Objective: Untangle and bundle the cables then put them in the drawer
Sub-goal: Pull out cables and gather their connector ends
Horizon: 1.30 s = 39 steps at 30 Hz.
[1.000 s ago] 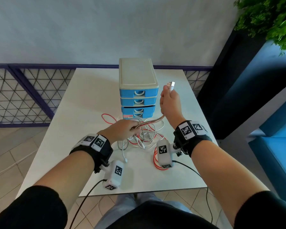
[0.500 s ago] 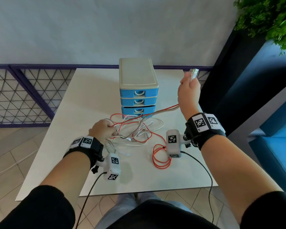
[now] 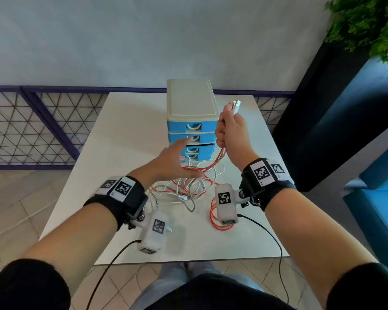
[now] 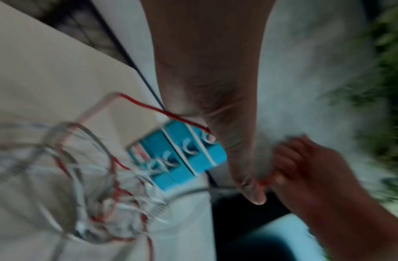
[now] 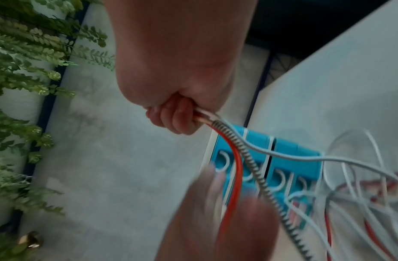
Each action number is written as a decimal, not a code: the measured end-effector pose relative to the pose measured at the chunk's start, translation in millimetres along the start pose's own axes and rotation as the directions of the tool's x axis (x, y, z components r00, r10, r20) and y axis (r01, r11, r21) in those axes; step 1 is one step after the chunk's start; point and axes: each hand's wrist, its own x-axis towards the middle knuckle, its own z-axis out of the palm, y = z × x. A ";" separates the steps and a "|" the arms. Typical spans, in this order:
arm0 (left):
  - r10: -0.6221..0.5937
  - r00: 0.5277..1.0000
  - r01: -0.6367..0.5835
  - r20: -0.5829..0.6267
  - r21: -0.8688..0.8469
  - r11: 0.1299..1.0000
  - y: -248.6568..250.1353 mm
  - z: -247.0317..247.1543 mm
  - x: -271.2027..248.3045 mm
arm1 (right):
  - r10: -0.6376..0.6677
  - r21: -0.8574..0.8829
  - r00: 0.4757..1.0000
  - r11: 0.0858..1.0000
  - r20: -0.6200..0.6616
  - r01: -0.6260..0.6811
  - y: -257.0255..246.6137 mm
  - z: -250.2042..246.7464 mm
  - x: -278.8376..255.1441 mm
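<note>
My right hand point(image 3: 230, 133) is raised beside the drawer unit point(image 3: 192, 108) and grips several cable ends in a fist. Their USB plugs point(image 3: 234, 106) stick out above it. In the right wrist view a red cable point(image 5: 235, 169), a braided cable point(image 5: 249, 164) and a white cable point(image 5: 283, 155) hang from the fingers point(image 5: 175, 121). They run down to the tangle of cables point(image 3: 188, 189) on the table. My left hand point(image 3: 174, 158) hovers open over the tangle, fingers straight and stretched toward the blue drawers point(image 3: 194, 139). It shows blurred in the left wrist view point(image 4: 216, 106).
The white table point(image 3: 126, 135) stands against a grey wall. A loose red coil point(image 3: 214, 222) lies under my right wrist camera. A dark planter with green leaves point(image 3: 367, 23) stands at the right, and a mesh fence point(image 3: 31, 130) at the left. A thin dark gap shows above the third drawer point(image 3: 197, 151).
My right hand has swung back left from the table's right edge to the drawer unit, still holding the plugs. My left hand has let go of the tangle, opened and reached forward.
</note>
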 end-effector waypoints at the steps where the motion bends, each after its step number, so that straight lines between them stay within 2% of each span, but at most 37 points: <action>1: 0.057 0.997 -0.054 0.045 -0.057 0.997 20.1 6.0 2.3 | 0.020 0.036 0.998 0.999 0.057 -0.022 0.3 9.4 -3.8; 4: 0.102 0.983 -0.074 0.153 -0.181 0.981 57.0 27.5 11.4 | 0.036 0.058 0.989 0.997 0.143 -0.044 -3.7 23.9 -9.3; 7: -0.007 0.995 0.031 0.101 -0.238 0.971 42.3 34.8 12.7 | -0.005 -0.102 0.995 0.995 0.095 0.015 -9.0 12.1 -3.7; 9: -0.056 0.993 0.071 0.104 -0.150 0.986 13.1 32.4 5.9 | -0.080 -0.287 0.997 0.955 -0.002 0.076 -9.8 -6.2 5.6; 12: -0.141 0.987 0.139 0.071 0.034 0.990 -35.7 23.3 -6.7 | -0.185 -0.534 0.977 0.840 -0.106 0.101 -10.0 -35.9 14.3; 14: -0.166 0.986 0.165 -0.001 0.111 0.980 -55.5 16.3 -12.4 | -0.218 -0.621 0.971 0.776 -0.102 0.109 -9.0 -50.2 15.2; 16: -0.154 0.988 0.151 -0.001 0.190 0.970 -69.7 10.7 -14.1 | -0.252 -0.704 0.966 0.696 -0.057 0.140 -8.2 -61.0 12.5; 19: -0.147 0.989 0.129 0.027 0.337 0.932 -83.8 1.6 -16.6 | -0.300 -0.770 0.952 0.620 -0.057 0.149 -8.6 -79.5 13.1; 23: -0.106 0.994 0.095 -0.010 0.524 0.846 -90.4 -1.4 -12.0 | -0.365 -0.828 0.928 0.542 -0.080 0.142 -8.2 -100.2 15.0; 26: -0.175 0.984 0.150 -0.008 0.561 0.814 -98.8 2.1 -9.3 | -0.416 -0.879 0.902 0.467 -0.116 0.102 -10.4 -105.5 14.3; 28: -0.219 0.976 0.187 -0.004 0.539 0.821 -109.8 2.4 -13.7 | -0.471 -0.908 0.872 0.412 -0.134 0.083 -15.0 -111.9 13.1; 31: -0.160 0.987 0.161 -0.019 0.213 0.964 -117.0 0.0 -20.9 | -0.522 -0.902 0.837 0.423 -0.164 0.087 -24.1 -115.0 12.1; 33: -0.140 0.987 0.146 -0.076 0.088 0.985 -111.6 -2.2 -22.5 | -0.532 -0.896 0.834 0.428 -0.143 0.119 -28.4 -107.0 12.2; 35: -0.171 0.980 0.178 -0.099 0.067 0.982 -106.1 -5.6 -21.3 | -0.542 -0.895 0.834 0.417 -0.107 0.156 -30.7 -93.4 12.7; 39: -0.169 0.986 0.169 -0.006 0.102 0.980 -93.1 -14.6 -25.3 | -0.508 -0.882 0.859 0.429 -0.057 0.195 -30.2 -67.2 16.2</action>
